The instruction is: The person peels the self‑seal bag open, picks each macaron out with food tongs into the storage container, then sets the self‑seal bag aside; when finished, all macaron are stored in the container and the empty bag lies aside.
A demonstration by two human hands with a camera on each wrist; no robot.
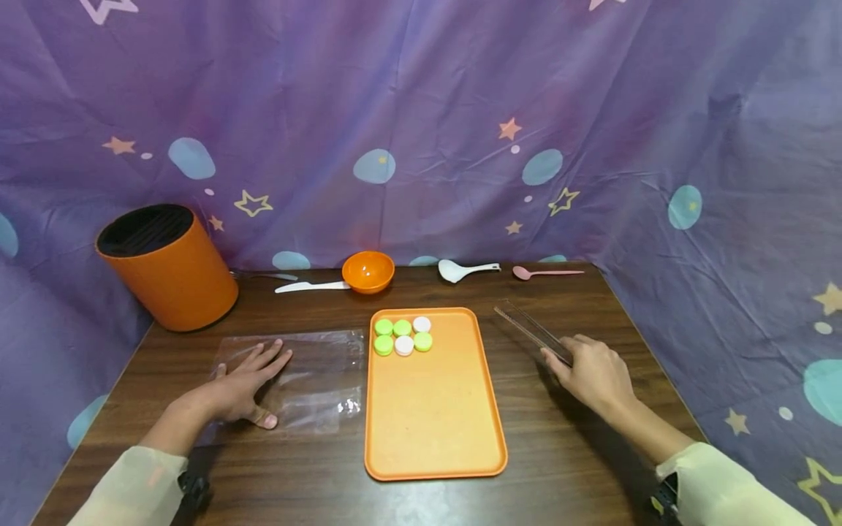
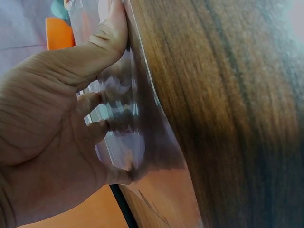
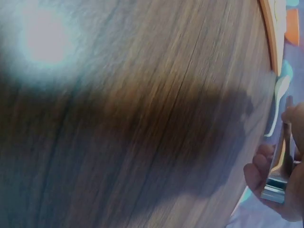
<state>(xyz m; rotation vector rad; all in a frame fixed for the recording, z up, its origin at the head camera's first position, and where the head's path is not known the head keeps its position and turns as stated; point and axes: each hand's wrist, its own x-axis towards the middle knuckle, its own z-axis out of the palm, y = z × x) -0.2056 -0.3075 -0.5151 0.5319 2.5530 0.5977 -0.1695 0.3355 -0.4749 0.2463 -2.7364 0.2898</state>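
On the left, my left hand rests with spread fingers on a clear plastic bag lying flat on the table. The left wrist view shows its fingertips against the clear film. My right hand grips metal tongs near their bent end, over the table right of the tray. Their two arms stand apart, with nothing between the tips. Between the hands lies an orange tray. Several small round green pieces and two white ones sit in two rows at its far left corner.
An orange cylindrical utensil holder with a black top stands at the back left. Along the back edge lie a white knife, an orange bowl, a white ladle and a pink spoon. A purple cloth hangs behind.
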